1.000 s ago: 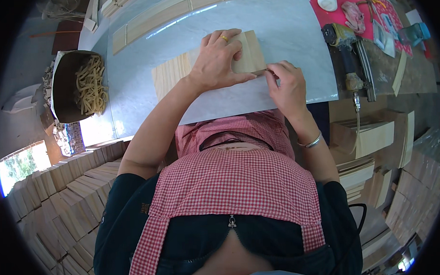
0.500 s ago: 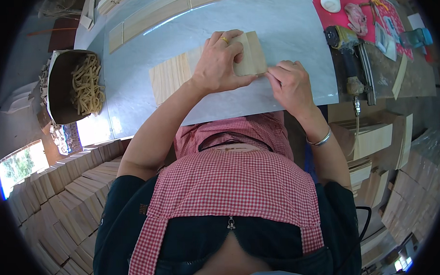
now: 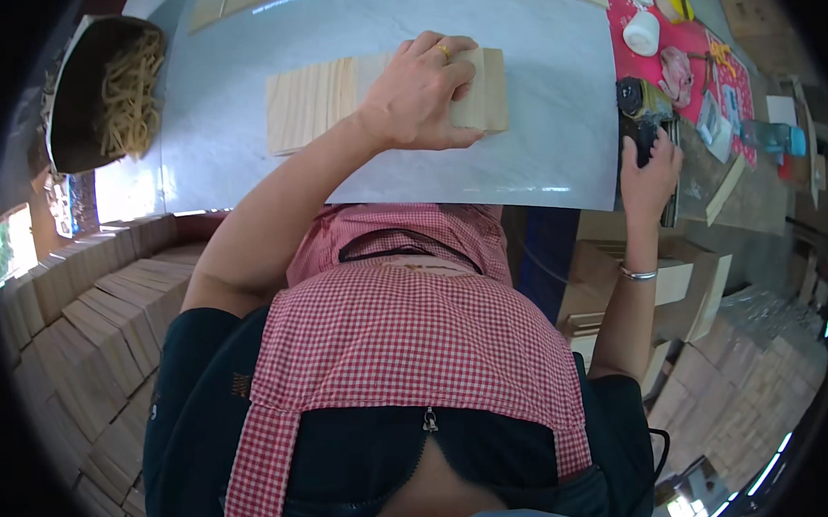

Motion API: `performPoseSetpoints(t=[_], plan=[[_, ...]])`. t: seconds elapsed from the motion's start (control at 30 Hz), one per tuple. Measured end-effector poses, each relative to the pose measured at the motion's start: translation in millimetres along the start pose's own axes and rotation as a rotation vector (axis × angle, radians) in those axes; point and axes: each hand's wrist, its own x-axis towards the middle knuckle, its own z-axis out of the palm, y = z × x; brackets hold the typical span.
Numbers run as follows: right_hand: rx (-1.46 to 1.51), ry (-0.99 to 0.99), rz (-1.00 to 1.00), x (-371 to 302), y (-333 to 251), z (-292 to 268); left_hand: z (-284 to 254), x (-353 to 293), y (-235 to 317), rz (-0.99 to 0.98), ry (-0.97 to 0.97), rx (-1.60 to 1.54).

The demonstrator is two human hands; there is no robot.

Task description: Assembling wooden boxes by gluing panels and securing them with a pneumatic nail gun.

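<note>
On the grey table lies a long pale wooden piece, striped at its left part and smooth toward its right end. My left hand, a ring on one finger, lies across it, thumb along the near edge and fingers bent over the top. It grips the piece and hides its middle. At the table's right side, my right hand is closed around the dark handle of a nail gun, thumb to the left and fingers to the right. The gun rests on the surface beside the table's edge.
At the left stands an open box with thin wood strips. Red cloth at the right bears a white bottle and a pink rag. A clear bottle lies beyond. Stacked boards fill the lower left.
My right hand has left the wooden piece's right end and moved right onto the nail gun's handle. My left hand still holds the piece. The whole view has shifted a little.
</note>
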Motion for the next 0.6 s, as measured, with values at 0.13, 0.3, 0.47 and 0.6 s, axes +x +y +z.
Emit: performPoseSetpoints(t=[0.13,0.3,0.47,0.6], plan=[[-0.089,-0.124,0.141,16,21,-6,-2,-4,-2,-0.009,0.005,0.023],[-0.081,-0.238,0.311,18,67,17,1,-3,-2,-0.030,-0.007,0.052],[-0.108,-0.179,0.187,31,73,2,5,-5,-1,-0.023,0.010,0.082],[0.110,-0.493,0.523,42,8,-67,7,-6,-1,-0.042,0.004,0.098]])
